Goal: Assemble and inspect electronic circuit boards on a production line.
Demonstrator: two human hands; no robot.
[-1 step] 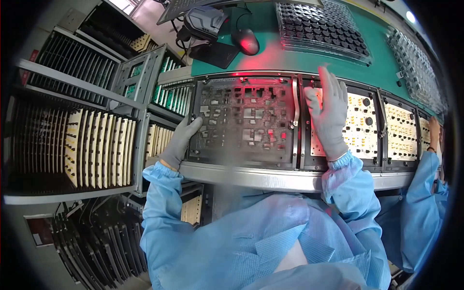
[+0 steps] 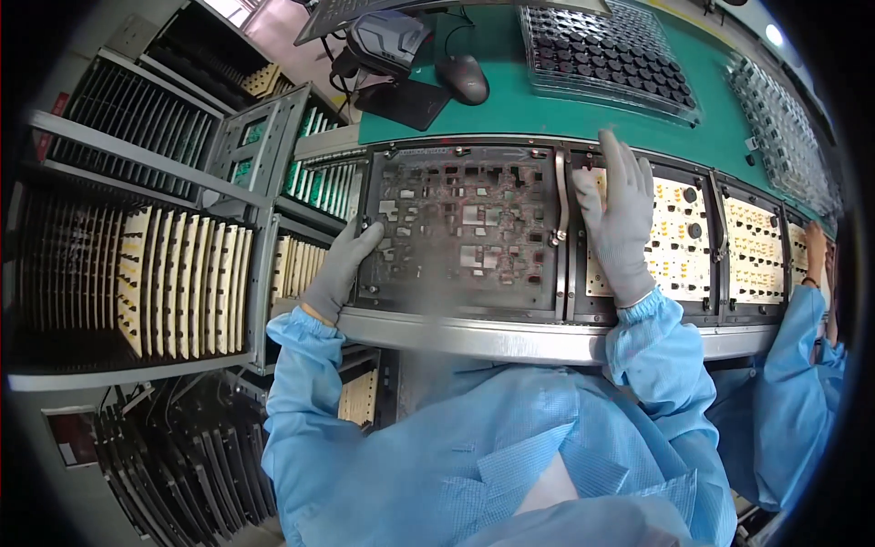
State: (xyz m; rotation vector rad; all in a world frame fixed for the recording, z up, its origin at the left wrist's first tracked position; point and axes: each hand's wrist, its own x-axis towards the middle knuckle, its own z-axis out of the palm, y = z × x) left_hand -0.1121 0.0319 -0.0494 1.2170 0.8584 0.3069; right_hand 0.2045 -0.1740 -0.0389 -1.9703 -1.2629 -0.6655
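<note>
L hand [image 2: 338, 272] half-open, thumb at dark tray [image 2: 460, 232], grip unclear; R hand [image 2: 623, 219] spread, empty afaict. Tray's prob stiff, hefty; grab rim by thumb.

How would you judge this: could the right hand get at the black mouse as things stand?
Probably yes: the right hand looks open and empty, and only the flat dark fixture and green mat seem to lie between it and the black mouse.

That dark frame [image 2: 465, 223], full of small cut-outs, lies flat just left of a cream board [image 2: 676, 251] dotted black and yellow.
</note>
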